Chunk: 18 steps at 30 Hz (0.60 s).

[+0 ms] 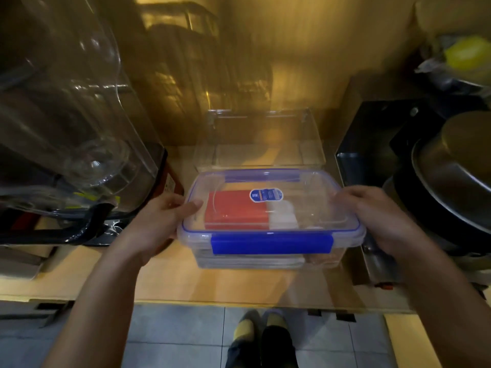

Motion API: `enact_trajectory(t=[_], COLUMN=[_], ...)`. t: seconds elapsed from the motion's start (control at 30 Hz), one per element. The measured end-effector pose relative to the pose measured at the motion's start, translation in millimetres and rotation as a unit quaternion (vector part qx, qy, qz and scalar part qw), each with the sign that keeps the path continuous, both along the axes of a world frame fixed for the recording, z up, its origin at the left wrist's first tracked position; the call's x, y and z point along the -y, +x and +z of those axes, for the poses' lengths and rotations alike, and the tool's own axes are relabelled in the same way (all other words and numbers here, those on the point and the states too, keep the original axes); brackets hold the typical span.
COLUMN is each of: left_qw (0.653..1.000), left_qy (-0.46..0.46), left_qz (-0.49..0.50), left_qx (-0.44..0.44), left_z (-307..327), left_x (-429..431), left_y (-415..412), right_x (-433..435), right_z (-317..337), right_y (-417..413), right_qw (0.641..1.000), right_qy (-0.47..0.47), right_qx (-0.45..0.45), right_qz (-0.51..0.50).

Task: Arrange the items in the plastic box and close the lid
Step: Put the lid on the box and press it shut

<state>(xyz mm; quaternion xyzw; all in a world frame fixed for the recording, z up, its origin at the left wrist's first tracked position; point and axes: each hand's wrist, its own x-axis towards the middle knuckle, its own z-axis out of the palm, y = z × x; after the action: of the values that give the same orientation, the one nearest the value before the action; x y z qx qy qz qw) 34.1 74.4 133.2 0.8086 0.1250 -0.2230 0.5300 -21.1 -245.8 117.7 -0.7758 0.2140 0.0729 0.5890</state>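
Note:
A clear plastic box (255,258) with a blue-trimmed lid (313,197) sits in the middle of the wooden counter (186,282). The lid lies on top of the box, and its front blue latch (271,244) is folded down. Through the lid I see a red flat item (233,213) and a white item (283,216) inside. A blue oval sticker (266,195) is on the lid. My left hand (162,221) grips the box's left end, thumb on the lid. My right hand (377,216) grips the right end.
A second clear container (260,139) stands just behind the box. Large clear glassware (69,123) on a dark rack fills the left. Stacked metal pans (451,176) and a black bracket (372,144) stand on the right. The tiled floor (172,335) lies below the counter edge.

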Motion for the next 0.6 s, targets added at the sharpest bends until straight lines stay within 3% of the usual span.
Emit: enact_trajectory(t=[0.2,0.33,0.6], left_qw=[0.992,0.985,0.977], left_qy=[-0.026,-0.064,-0.110], left_qz=[0.028,0.067,0.043], left_qx=[0.120,0.147,0.178], left_z=[44.7,58.9,41.1], left_x=[10.1,24.5,43.3], left_y=[38.9,84.4,140.6], right_x=[10.1,9.4,8.9], right_z=[43.4,55.9,48.2], right_y=[45.7,92.4,153.8], right_qw=[0.996,0.991,0.987], right_qy=[-0.001,-0.004,0.034], right_qx=[0.094,0.133,0.156], right_qz=[-0.002,-0.031,-0.025])
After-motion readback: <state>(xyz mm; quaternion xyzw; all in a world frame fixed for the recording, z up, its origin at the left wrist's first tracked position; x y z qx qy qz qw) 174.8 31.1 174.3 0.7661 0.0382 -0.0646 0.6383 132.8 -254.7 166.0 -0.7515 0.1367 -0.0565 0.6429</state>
